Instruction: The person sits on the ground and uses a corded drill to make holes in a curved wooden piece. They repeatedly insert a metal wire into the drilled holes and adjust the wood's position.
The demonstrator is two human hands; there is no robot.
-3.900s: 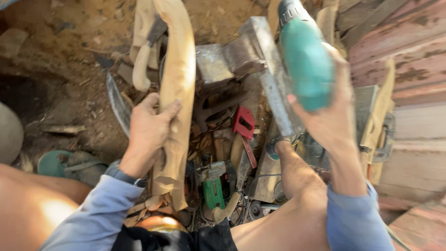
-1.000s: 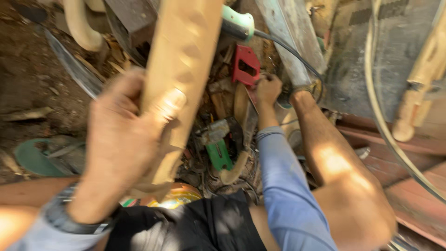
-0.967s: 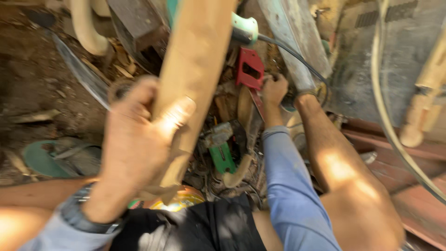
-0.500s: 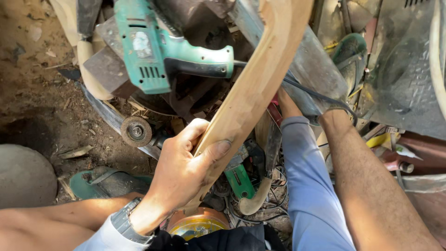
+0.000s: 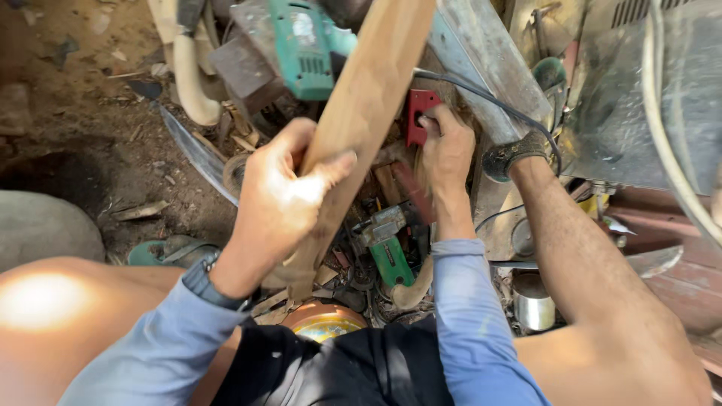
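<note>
At far left lies a grey rounded stone point(image 5: 41, 225) on bare earth, with a green sandal point(image 5: 162, 250) just beside it. A curved metal blade point(image 5: 197, 154) runs diagonally across the dirt toward the tool pile.

Left hand point(image 5: 282, 197): fingers closed firmly around the long wooden piece point(image 5: 359, 124), thumb laid along its face. The wooden piece is held tilted — lower end near a round brass-coloured lid point(image 5: 325, 322), upper end leaving the view at the top, crossing in front of a green power tool point(image 5: 301, 45).

Below and between the hands lies a small green clamp-like tool point(image 5: 389, 252) among scrap.

Right hand point(image 5: 445, 154): fingers curled into the tool pile, touching a red metal part point(image 5: 421, 105); whether they grip it cannot be told. A black cable point(image 5: 489, 98) passes just above the hand. A small steel can point(image 5: 534, 301) stands at right, near the knee.
</note>
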